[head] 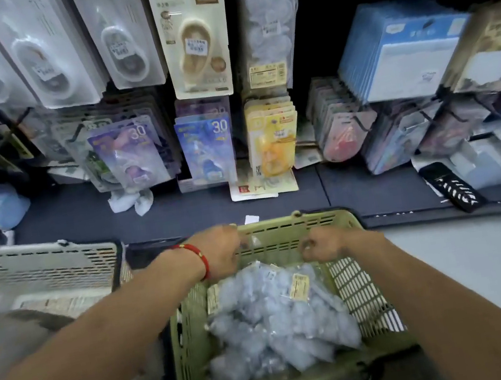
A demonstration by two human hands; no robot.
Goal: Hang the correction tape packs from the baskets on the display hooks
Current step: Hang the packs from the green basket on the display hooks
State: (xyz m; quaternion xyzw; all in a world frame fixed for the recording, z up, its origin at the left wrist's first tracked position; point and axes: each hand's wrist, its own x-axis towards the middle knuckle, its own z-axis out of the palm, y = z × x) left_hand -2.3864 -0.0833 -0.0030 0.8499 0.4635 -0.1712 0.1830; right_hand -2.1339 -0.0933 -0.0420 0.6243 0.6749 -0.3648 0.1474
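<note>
A clear pack [252, 242] is pinched by both curled hands, left [219, 250] and right [320, 246], above the green basket [348, 276]; next it is to be hung on a hook

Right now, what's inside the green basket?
The green basket holds a heap of clear packs with pale blue contents, some showing yellowish labels. The heap hides whatever lies lower and most of the basket floor.
</note>
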